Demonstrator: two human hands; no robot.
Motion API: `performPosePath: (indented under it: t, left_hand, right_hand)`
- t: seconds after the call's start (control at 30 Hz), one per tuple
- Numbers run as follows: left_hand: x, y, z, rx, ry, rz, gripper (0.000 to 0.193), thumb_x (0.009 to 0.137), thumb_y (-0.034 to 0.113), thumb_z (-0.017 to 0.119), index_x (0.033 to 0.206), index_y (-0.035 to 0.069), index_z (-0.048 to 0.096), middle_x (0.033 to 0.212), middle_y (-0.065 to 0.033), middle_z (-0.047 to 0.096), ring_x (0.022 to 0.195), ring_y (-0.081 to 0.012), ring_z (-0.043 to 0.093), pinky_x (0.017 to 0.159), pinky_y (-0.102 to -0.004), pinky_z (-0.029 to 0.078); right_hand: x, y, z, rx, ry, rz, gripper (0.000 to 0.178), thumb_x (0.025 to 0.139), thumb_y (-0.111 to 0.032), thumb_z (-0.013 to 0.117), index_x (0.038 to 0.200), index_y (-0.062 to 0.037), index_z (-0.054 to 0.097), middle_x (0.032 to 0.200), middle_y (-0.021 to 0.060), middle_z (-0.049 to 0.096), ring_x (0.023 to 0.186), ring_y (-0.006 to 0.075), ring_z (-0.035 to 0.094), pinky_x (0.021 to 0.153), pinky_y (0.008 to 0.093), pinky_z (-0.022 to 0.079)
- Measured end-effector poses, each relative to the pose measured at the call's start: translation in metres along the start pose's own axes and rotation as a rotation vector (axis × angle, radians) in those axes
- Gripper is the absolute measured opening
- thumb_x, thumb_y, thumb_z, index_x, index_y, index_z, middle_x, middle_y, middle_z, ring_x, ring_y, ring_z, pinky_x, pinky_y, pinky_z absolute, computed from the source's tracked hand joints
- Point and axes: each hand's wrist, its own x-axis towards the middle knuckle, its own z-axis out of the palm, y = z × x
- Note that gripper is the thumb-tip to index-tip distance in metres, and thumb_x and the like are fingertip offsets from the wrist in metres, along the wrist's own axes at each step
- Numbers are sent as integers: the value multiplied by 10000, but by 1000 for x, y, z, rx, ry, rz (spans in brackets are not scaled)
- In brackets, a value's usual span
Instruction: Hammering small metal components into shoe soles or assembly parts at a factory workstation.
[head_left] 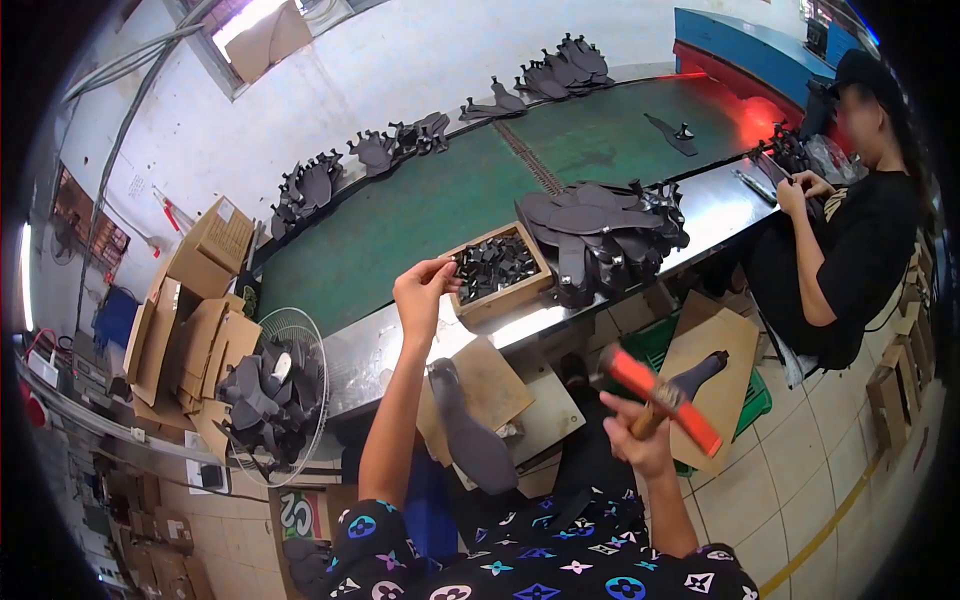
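Observation:
My right hand (641, 436) is wrapped round the wooden handle of a hammer (665, 397) with a red head, raised to the right of my lap. My left hand (425, 287) is at the left rim of a wooden box (503, 302) full of small black pieces (497, 262). Its fingers are pinched together; what they hold, if anything, is too small to make out. Below, a dark grey shoe sole (471, 432) with a black fitting at its heel end lies across a brown board (487, 387), touched by neither hand.
A pile of grey soles (595, 235) stands right of the box, with more along the green conveyor belt (400, 235). At left are a fan (322, 400), more soles and cardboard boxes (205, 255). A co-worker (850, 230) in black sits at right, handling a piece.

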Motion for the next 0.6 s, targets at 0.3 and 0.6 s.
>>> performPosePath:
  t: [0.3, 0.6]
  left_hand:
    - [-187, 128, -22, 481, 119, 1160, 316, 711, -77, 771, 1015, 2, 738, 1161, -179, 681, 915, -267, 712, 771, -333, 593]
    - [-219, 132, -42, 63, 32, 933, 624, 774, -36, 803, 1303, 52, 483, 997, -116, 727, 931, -235, 654, 745, -316, 551]
  right_hand:
    - [63, -98, 92, 264, -299, -220, 423, 912, -270, 729, 1168, 55, 644, 1073, 182, 716, 494, 16, 465, 423, 168, 361]
    - [38, -122, 121, 248, -393, -267, 158, 838, -41, 778, 978, -30, 705, 1028, 70, 661, 715, 37, 527, 606, 192, 416]
